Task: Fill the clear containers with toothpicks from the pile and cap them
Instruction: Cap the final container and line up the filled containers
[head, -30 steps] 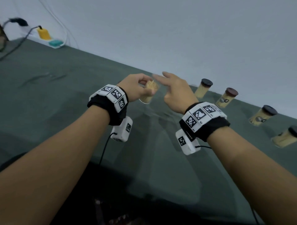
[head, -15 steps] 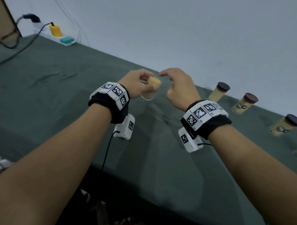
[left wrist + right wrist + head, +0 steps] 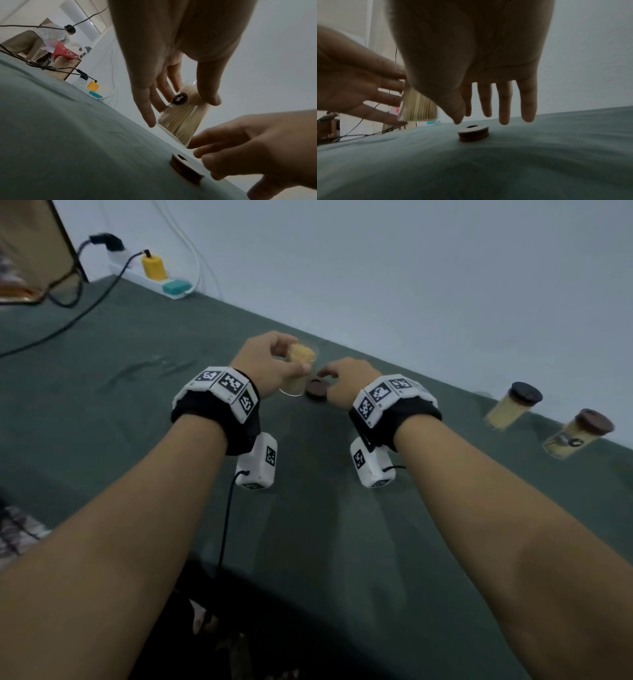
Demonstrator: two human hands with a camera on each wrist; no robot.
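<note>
- A clear container [image 3: 298, 369], packed with toothpicks [image 3: 184, 119] and uncapped, is held above the green cloth [image 3: 137, 440], near the wall.
- It is gripped by the left hand [image 3: 270, 364]; the thumb and fingers are curled round its side, as is seen in the left wrist view.
- A brown cap [image 3: 317, 387] with a hole in its top is lying flat on the cloth, just right of the container and below it.
- The right hand [image 3: 346, 380] is held over the cap with fingers [image 3: 504, 106] spread and pointing down, holding nothing; whether the thumb tip is touching the cap cannot be told.
- Two capped containers are seen farther right by the wall: one with a dark cap [image 3: 513, 409], one with a brown cap [image 3: 579, 433].
- A power strip [image 3: 161, 280] with plugged cables is lying at the far left of the cloth.
</note>
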